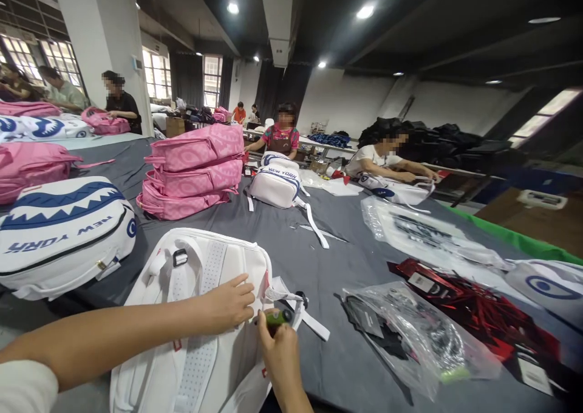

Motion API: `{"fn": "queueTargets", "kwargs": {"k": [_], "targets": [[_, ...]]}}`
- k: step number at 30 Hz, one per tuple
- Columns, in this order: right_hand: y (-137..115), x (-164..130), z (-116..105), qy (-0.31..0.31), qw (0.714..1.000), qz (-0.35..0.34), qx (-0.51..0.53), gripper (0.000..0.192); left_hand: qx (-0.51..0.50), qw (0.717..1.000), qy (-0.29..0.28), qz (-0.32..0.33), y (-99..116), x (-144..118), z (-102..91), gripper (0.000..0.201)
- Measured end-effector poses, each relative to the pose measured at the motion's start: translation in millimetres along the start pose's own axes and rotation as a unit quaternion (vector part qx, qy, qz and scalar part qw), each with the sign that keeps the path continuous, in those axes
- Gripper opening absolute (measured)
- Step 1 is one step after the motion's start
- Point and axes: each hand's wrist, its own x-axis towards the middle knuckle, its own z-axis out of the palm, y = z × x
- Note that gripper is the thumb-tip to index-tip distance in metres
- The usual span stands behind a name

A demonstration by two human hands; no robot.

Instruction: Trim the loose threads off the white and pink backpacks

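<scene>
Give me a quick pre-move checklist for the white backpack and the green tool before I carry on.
1. Left hand pressing on the white backpack: ok, palm flat near its right edge.
2. Right hand gripping the green tool: ok, fingers closed around it.
3. Tool tip location: cannot tell, hidden by the fingers.
4. White strap free of the hands: ok, it trails right across the grey table.
5. Clear plastic bag away from the work: ok, lying apart to the right.
6. Backpack lying flat, back panel up: ok.
</scene>
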Motion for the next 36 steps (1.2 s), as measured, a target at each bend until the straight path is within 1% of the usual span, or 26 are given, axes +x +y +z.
{"fn": "queueTargets", "kwargs": {"k": [2, 4, 6, 7, 9, 11, 13, 15, 17, 18, 20, 22, 23, 25, 27, 29, 30, 32, 34, 35, 36], "targets": [[1.9, -0.9, -0.8, -0.02, 0.999, 0.0, 0.033, 0.051, -0.004, 0.999, -0.039, 0.033, -9.3, 9.2, -9.5, 0.016], [5.3, -3.8, -3.4, -0.028, 1.0, 0.013, -0.007, 0.048, -0.004, 0.995, -0.087, 0.048, -15.3, 19.5, -17.8, 0.021], [8.0, -9.1, -10.2, -0.016, 0.999, 0.019, -0.044, 0.047, 0.001, 0.99, -0.14, 0.036, -18.1, 29.2, -24.1, 0.027], [8.2, -12.4, -15.4, -0.012, 0.999, 0.014, -0.028, 0.046, 0.004, 0.986, -0.162, 0.027, -18.6, 33.1, -26.8, 0.031], [5.0, -19.7, -27.7, -0.016, 0.998, 0.0, 0.061, 0.044, 0.01, 0.982, -0.189, 0.017, -19.2, 37.4, -33.1, 0.033], [-2.6, -26.6, -39.7, -0.02, 0.989, -0.004, 0.148, 0.044, 0.011, 0.981, -0.192, 0.015, -20.0, 35.3, -43.6, 0.032], [-13.2, -31.5, -49.3, -0.015, 0.982, -0.019, 0.188, 0.042, 0.007, 0.984, -0.179, -0.003, -20.7, 26.5, -61.1, 0.033], [-26.2, -33.2, -57.7, -0.006, 0.98, -0.081, 0.182, 0.036, 0.01, 0.987, -0.154, -0.041, -19.4, 13.4, -85.4, 0.034], [-41.7, -30.2, -67.4, 0.005, 0.973, -0.183, 0.142, 0.029, 0.016, 0.988, -0.124, -0.086, -14.9, 0.5, -112.9, 0.032], [-50.2, -26.7, -73.2, 0.013, 0.964, -0.24, 0.11, 0.029, 0.019, 0.987, -0.112, -0.111, -11.6, -4.7, -126.1, 0.031], [-67.4, -15.5, -85.5, 0.025, 0.939, -0.342, 0.034, 0.031, 0.022, 0.981, -0.093, -0.17, -3.9, -11.4, -148.1, 0.031], [-82.5, -0.9, -95.9, 0.03, 0.911, -0.409, -0.039, 0.031, 0.019, 0.97, -0.075, -0.232, 5.1, -14.1, -160.1, 0.033], [-88.0, 6.3, -99.1, 0.029, 0.9, -0.429, -0.069, 0.031, 0.015, 0.962, -0.064, -0.264, 10.6, -14.7, -161.3, 0.033], [-93.4, 17.1, -100.2, 0.015, 0.886, -0.452, -0.107, 0.03, -0.002, 0.944, -0.038, -0.328, 24.7, -16.3, -153.5, 0.03], [-90.9, 20.2, -93.1, -0.011, 0.881, -0.462, -0.101, 0.03, -0.033, 0.918, -0.018, -0.395, 41.9, -21.0, -134.0, 0.027], [-83.3, 15.9, -78.5, -0.036, 0.882, -0.465, -0.065, 0.032, -0.074, 0.897, -0.005, -0.436, 56.9, -30.5, -109.3, 0.022], [-78.9, 12.1, -69.3, -0.04, 0.884, -0.463, -0.05, 0.033, -0.1, 0.893, 0.002, -0.439, 61.6, -36.9, -98.3, 0.019], [-72.1, 3.8, -49.7, -0.025, 0.889, -0.456, -0.033, 0.031, -0.166, 0.895, 0.022, -0.413, 63.7, -51.1, -84.3, 0.012], [-69.6, -2.6, -32.5, 0.003, 0.895, -0.446, -0.022, 0.029, -0.2, 0.9, 0.087, -0.377, 57.0, -64.2, -83.7, 0.015], [-70.0, -4.5, -25.7, 0.011, 0.894, -0.447, -0.009, 0.029, -0.186, 0.901, 0.127, -0.37, 51.1, -69.1, -87.3, 0.018], [-71.2, -5.5, -20.1, 0.011, 0.893, -0.451, 0.006, 0.029, -0.152, 0.901, 0.16, -0.374, 44.0, -72.5, -92.0, 0.019]]}}
